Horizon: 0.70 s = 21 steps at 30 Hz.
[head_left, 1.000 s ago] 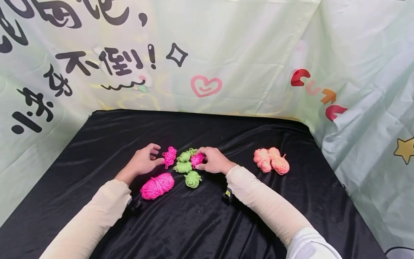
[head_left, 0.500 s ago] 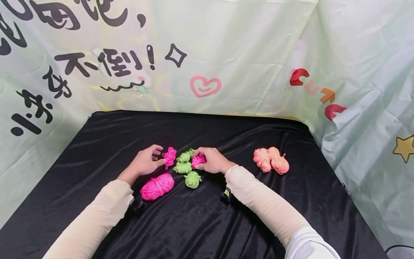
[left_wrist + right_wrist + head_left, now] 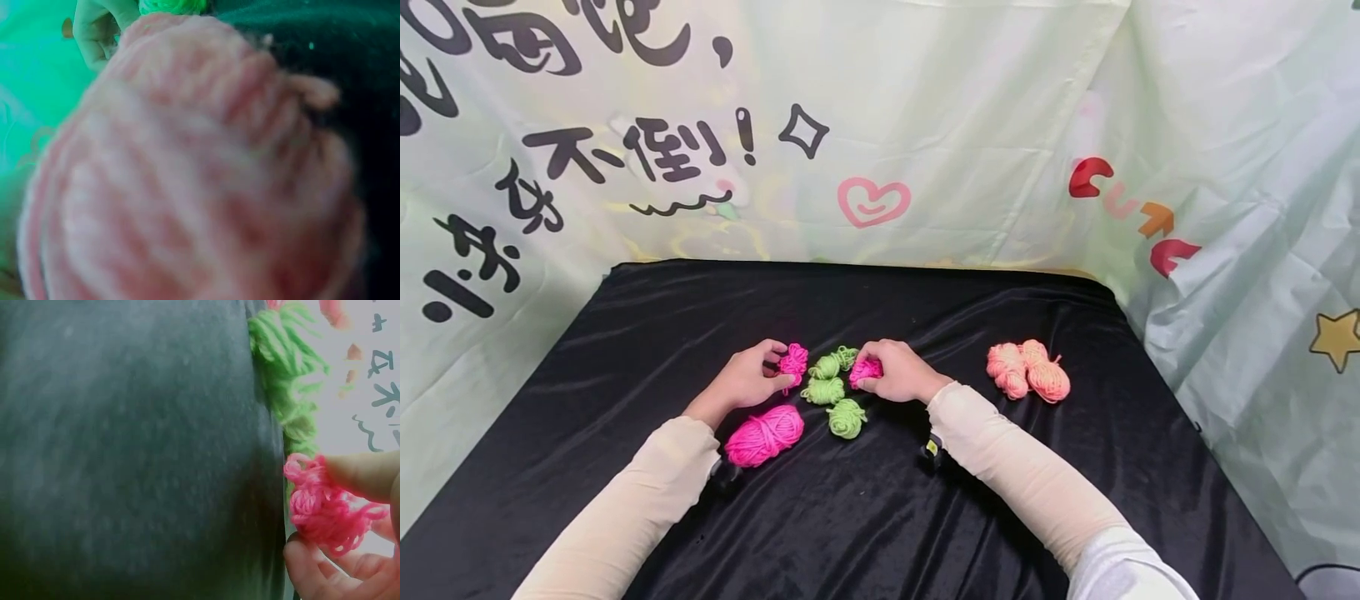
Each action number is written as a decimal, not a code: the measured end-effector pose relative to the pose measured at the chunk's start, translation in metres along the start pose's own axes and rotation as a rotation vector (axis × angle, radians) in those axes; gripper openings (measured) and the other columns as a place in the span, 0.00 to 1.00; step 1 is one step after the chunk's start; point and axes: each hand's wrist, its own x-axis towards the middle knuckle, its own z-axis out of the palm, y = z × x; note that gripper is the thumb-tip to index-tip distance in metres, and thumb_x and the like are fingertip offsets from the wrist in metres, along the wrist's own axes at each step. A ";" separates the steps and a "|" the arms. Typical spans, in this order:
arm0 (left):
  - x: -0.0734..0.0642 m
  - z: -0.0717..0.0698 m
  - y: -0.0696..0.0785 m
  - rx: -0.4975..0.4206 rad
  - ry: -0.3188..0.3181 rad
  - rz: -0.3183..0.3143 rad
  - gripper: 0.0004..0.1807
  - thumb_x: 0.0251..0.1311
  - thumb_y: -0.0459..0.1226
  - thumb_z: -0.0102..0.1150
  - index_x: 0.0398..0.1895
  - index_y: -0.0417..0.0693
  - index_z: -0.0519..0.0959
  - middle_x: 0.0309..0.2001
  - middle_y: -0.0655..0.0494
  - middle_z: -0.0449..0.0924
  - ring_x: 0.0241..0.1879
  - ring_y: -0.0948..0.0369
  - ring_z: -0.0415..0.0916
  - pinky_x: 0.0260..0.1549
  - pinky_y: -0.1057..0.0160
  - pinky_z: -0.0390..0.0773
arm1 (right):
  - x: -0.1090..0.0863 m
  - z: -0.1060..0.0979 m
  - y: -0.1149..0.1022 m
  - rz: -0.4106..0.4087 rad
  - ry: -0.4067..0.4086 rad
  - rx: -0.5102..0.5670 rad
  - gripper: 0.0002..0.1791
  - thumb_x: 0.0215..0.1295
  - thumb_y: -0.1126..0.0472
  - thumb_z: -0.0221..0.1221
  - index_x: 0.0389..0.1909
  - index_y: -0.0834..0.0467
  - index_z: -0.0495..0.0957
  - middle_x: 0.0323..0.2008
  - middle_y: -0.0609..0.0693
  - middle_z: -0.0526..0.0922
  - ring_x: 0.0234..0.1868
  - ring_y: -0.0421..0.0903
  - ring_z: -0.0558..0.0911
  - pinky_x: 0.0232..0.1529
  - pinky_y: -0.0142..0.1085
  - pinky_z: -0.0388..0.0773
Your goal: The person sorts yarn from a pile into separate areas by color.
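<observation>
In the head view my left hand [image 3: 747, 379] has its thumb and fingers around the left side of a small pink yarn bundle [image 3: 794, 364]. My right hand [image 3: 898, 372] pinches another small pink yarn bundle [image 3: 865, 372] between thumb and fingers. The right wrist view shows that looped pink bundle [image 3: 325, 506] up close. Between the hands lie several small green yarn bundles [image 3: 824, 389], one of them [image 3: 847, 418] nearer to me. Under the left wrist sits a larger pink yarn skein [image 3: 766, 435]; its blurred strands [image 3: 200, 162] fill most of the left wrist view.
A cluster of peach yarn bundles [image 3: 1028, 371] lies to the right on the black cloth [image 3: 865, 517] that covers the table. Pale printed curtains [image 3: 970, 125] stand behind and at the sides of the table.
The left hand has moved right, onto the small pink bundle. The right hand has drawn its pink bundle slightly right, away from the green yarn. The head view has shifted a little.
</observation>
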 end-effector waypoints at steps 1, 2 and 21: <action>0.000 0.000 0.000 0.002 -0.002 0.000 0.29 0.58 0.39 0.66 0.60 0.37 0.69 0.53 0.37 0.76 0.48 0.46 0.79 0.48 0.49 0.76 | -0.001 -0.001 0.000 0.006 0.007 0.004 0.11 0.56 0.57 0.68 0.39 0.53 0.79 0.33 0.45 0.79 0.36 0.43 0.75 0.40 0.36 0.74; 0.001 0.001 0.001 0.002 -0.005 -0.001 0.29 0.58 0.40 0.66 0.60 0.38 0.69 0.54 0.37 0.76 0.48 0.46 0.79 0.48 0.49 0.76 | -0.002 -0.003 0.001 0.009 0.014 0.013 0.11 0.56 0.57 0.69 0.38 0.52 0.79 0.33 0.45 0.79 0.36 0.43 0.76 0.40 0.36 0.74; 0.007 0.005 0.009 0.021 -0.023 0.021 0.30 0.55 0.37 0.68 0.59 0.37 0.68 0.49 0.40 0.77 0.31 0.59 0.82 0.45 0.51 0.75 | -0.015 -0.022 0.013 0.058 0.055 0.021 0.11 0.57 0.58 0.68 0.38 0.54 0.77 0.31 0.45 0.79 0.33 0.43 0.76 0.40 0.37 0.74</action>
